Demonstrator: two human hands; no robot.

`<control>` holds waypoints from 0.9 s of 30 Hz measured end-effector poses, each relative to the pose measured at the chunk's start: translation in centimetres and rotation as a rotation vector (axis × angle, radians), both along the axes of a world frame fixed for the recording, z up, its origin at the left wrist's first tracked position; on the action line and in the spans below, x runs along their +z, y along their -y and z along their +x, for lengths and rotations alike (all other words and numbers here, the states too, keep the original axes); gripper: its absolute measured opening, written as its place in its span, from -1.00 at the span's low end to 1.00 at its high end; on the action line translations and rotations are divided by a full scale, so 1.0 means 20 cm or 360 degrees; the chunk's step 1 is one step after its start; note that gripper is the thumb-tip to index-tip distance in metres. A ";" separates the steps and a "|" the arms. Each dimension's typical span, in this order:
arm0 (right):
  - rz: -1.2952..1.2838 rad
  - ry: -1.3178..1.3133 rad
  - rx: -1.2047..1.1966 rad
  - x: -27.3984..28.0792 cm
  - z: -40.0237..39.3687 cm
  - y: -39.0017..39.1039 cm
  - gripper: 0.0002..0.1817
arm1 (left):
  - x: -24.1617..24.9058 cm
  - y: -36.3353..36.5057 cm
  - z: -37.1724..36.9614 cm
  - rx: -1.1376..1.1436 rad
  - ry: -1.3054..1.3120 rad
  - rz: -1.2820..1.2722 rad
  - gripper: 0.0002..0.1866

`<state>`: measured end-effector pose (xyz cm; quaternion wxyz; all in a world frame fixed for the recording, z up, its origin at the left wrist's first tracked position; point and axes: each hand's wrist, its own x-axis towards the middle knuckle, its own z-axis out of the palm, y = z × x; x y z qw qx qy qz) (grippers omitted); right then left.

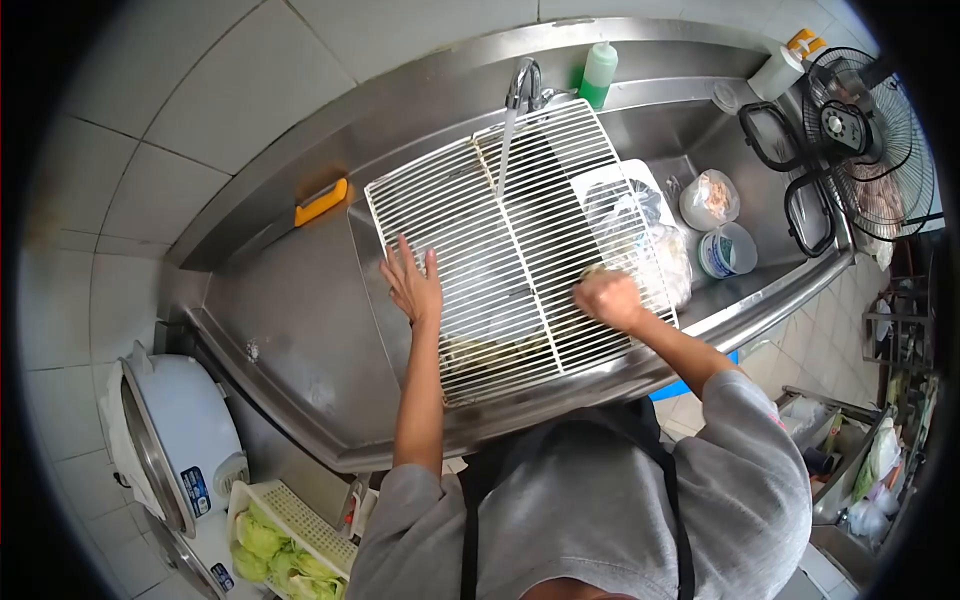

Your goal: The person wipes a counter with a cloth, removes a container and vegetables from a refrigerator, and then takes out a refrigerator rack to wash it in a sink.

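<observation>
A white wire rack lies across the steel sink. Its left edge is under my left hand, which rests there with the fingers spread. My right hand is closed over the right half of the rack, on a small yellowish sponge that is mostly hidden by the fingers. From the faucet at the back, a stream of water falls onto the upper part of the rack. Brownish residue shows beneath the wires near the front.
Right of the rack, the sink holds a white tray with plastic bags, a bowl of food and a tub. A green soap bottle and a yellow-handled knife are along the back. A fan stands far right, lettuce lower left.
</observation>
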<state>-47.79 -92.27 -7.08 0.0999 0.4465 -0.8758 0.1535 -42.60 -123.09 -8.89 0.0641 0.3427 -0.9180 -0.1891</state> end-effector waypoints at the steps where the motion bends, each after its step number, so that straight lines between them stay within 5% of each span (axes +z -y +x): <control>1: -0.0122 0.0016 -0.0054 -0.04 0.02 0.01 -0.69 | -0.02 0.00 0.00 -0.0013 -0.0138 -0.0038 -0.34; 6: -0.0409 0.0077 0.0255 -0.02 0.25 0.51 -0.69 | -0.01 0.01 -0.02 0.0031 -0.0392 -0.0026 -0.40; 9: -0.0329 -0.0118 0.0462 -0.01 0.05 0.40 -0.83 | 0.02 0.03 0.00 -0.0015 -0.0366 -0.0181 -0.46; 12: -0.0109 0.0219 -0.0423 0.06 -0.31 0.31 -0.70 | -0.01 0.03 0.00 -0.0250 -0.0591 -0.0649 -0.53; 14: -0.0477 0.0249 -0.0682 0.09 -0.52 0.44 -0.59 | 0.12 -0.14 -0.13 -0.0365 -0.0805 0.0301 -0.59; 16: -0.0819 0.0887 -0.0802 0.12 -0.66 0.65 -0.63 | 0.18 -0.28 -0.33 -0.0428 -0.0804 0.1299 -0.55; 17: -0.1180 0.0649 -0.0746 0.03 -0.72 0.76 -0.59 | 0.15 -0.34 -0.44 -0.0374 -0.0887 0.1612 -0.44; 18: -0.1335 0.1082 -0.0763 0.00 -0.75 0.86 -0.59 | 0.17 -0.41 -0.57 0.0009 -0.1008 0.2070 -0.39; 19: -0.1335 0.1562 -0.0742 0.13 -0.71 0.89 -0.56 | 0.18 -0.39 -0.68 0.0028 -0.1087 0.2523 -0.41; 21: -0.1332 0.1296 -0.0949 0.14 -0.73 0.92 -0.58 | 0.14 -0.32 -0.83 0.0001 -0.1156 0.3264 -0.51; 22: -0.1243 0.1224 -0.0996 0.15 -0.76 0.90 -0.58 | 0.09 -0.28 -0.86 -0.0405 -0.1119 0.3472 -0.56; 24: -0.1072 0.1092 -0.1081 0.15 -0.81 0.88 -0.58 | 0.10 -0.36 -0.93 0.0092 -0.1088 0.3008 -0.59; 27: -0.0892 0.0981 -0.1159 0.13 -0.85 0.85 -0.57 | 0.11 -0.44 -0.93 0.0014 -0.1008 0.2601 -0.44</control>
